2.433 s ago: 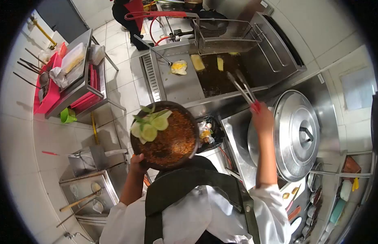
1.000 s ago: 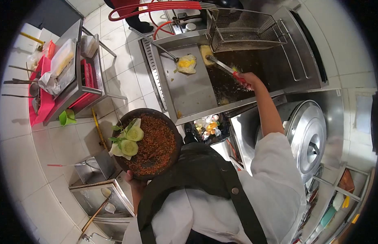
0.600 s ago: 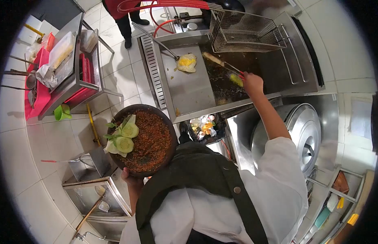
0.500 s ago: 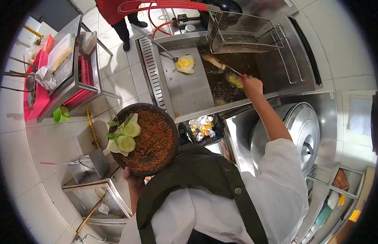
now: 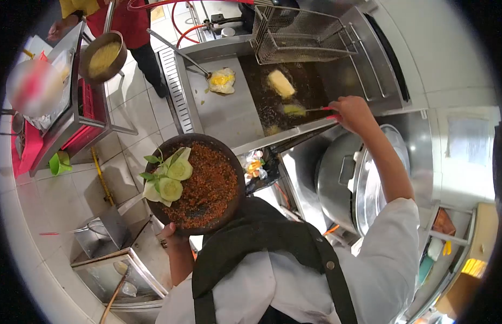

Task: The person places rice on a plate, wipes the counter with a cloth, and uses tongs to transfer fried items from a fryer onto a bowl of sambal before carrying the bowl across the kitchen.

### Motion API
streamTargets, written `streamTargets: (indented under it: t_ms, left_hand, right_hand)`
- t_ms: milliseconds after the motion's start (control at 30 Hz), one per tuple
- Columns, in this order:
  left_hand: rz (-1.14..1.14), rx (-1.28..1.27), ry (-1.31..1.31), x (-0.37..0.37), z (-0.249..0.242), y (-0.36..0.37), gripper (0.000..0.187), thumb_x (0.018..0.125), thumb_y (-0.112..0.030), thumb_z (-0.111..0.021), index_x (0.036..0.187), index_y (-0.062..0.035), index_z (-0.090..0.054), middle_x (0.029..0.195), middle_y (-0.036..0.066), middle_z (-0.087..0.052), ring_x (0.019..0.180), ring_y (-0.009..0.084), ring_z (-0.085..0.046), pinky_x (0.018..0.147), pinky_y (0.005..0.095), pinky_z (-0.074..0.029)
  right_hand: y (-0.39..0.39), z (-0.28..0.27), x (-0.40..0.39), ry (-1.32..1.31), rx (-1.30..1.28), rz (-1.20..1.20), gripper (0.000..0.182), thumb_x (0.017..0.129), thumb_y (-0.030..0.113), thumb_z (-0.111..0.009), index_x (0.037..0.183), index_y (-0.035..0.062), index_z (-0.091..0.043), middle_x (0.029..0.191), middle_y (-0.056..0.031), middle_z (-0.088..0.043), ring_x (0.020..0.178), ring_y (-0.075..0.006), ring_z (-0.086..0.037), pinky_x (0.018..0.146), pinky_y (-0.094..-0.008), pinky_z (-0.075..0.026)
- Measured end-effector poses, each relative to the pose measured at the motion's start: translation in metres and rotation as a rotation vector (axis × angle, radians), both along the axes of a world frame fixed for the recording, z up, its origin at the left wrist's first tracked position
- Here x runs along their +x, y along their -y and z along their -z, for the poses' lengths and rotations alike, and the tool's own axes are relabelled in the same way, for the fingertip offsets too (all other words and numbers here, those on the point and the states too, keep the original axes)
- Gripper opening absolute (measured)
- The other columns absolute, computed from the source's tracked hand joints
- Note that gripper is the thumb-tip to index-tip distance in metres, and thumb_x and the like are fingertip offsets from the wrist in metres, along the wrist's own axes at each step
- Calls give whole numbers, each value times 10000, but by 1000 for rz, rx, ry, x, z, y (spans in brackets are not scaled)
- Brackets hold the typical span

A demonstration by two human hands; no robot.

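Observation:
My left hand (image 5: 175, 236) grips the lower rim of a dark round bowl (image 5: 241, 186), fingers wrapped at its edge. Chunky red chili sambal (image 5: 210, 186) fills the bowl, with cucumber slices (image 5: 170, 189), pale leaf pieces and a green herb sprig (image 5: 160, 167) on its left side. Over the fryer's front edge, my right hand (image 5: 352, 112) is closed on red-handled tongs (image 5: 317, 109). Their tips reach a green piece (image 5: 294, 110) in the bubbling dark oil (image 5: 261, 102). A pale golden block (image 5: 281, 83) floats just beyond it.
A fried egg (image 5: 222, 80) lies by a long-handled ladle (image 5: 207, 74) on the fryer's steel side tray (image 5: 224, 119). A wire basket (image 5: 305, 40) hangs behind the oil. Another person (image 5: 129, 24) stands at the far left near a pan (image 5: 121, 59). A large lidded pot (image 5: 337, 175) is at right.
The tongs have moved from the pale piece to the green one. The pale block now shows its broad face. A pan has come into view near the other person. The view has shifted slightly.

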State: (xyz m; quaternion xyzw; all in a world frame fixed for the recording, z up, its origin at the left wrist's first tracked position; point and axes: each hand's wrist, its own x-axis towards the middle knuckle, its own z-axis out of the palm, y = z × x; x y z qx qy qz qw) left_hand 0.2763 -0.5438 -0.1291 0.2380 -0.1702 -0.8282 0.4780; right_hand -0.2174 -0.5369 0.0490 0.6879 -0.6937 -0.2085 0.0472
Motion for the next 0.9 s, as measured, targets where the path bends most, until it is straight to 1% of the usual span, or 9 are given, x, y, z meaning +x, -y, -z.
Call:
streamTargets:
  t_ms: [267,300,333,367,433,533,633,733,900]
  left_hand:
    - [-245,58,121,-78,5,-60,780,582,-230,-681,1233,-39,-295,1171,115,-424,1045,297,-443,863,411,-394]
    - [-267,-88,207,-95,5,-66,773,611,-399,-587,1231,-35,-304,1184,128,-413,1047,311,-434,873,435,-373]
    - [-288,-104,189,-108,0,-71,781,608,-412,-586,1232,-37,-304,1187,128,-410,1050,310,-431,876,434,-370]
    - [-305,-116,168,-119,-4,-76,788,605,-424,-584,1233,-39,-303,1190,127,-407,1054,308,-429,880,433,-368]
    - [-329,-123,225,-133,-11,-92,801,602,-442,-589,1236,-45,-302,1197,127,-401,1066,306,-420,888,434,-361]
    - [-289,-130,9,-151,-33,-94,736,616,-249,-635,1228,-23,-295,1194,125,-405,1062,294,-431,870,418,-386]
    - [-338,-53,80,-149,-23,-100,741,607,-232,-621,1235,-27,-286,1198,127,-401,1063,298,-427,875,424,-377]
    - [-246,-58,255,-153,-29,-86,786,594,-396,-631,1222,-40,-320,1176,117,-420,1054,286,-429,872,430,-377]
    - [-280,-115,111,-171,-36,-67,734,625,-330,-621,1222,-34,-312,1170,128,-423,1044,295,-439,872,426,-385]
  right_hand:
    - [78,88,-35,7,310,-309,244,612,280,-661,810,142,-624,646,-60,-588,653,-263,-579,578,-368,-446]
    - [80,97,-41,10,301,-342,241,614,281,-660,810,146,-626,648,-60,-588,652,-263,-579,577,-369,-447]
    - [82,98,-42,14,288,-367,237,616,283,-659,809,149,-627,650,-59,-589,651,-264,-579,576,-370,-447]
    - [79,95,-46,47,253,-407,153,633,226,-641,663,77,-622,659,-86,-602,651,-264,-595,584,-347,-471]
    - [71,84,-55,38,206,-364,181,636,265,-645,737,115,-629,652,-82,-590,654,-265,-585,587,-361,-460]
    - [70,54,-70,79,179,-279,219,633,286,-652,775,121,-634,668,-92,-588,662,-277,-577,594,-369,-451]
    - [63,27,-90,224,112,-164,211,627,261,-663,795,136,-640,697,-95,-597,693,-273,-581,603,-369,-452]
    - [58,10,-105,307,112,-27,226,640,247,-665,827,123,-639,714,-104,-600,704,-274,-581,607,-370,-447]
    - [39,-3,-139,521,146,162,259,671,225,-663,852,44,-626,645,-106,-581,594,-199,-560,544,-318,-420]
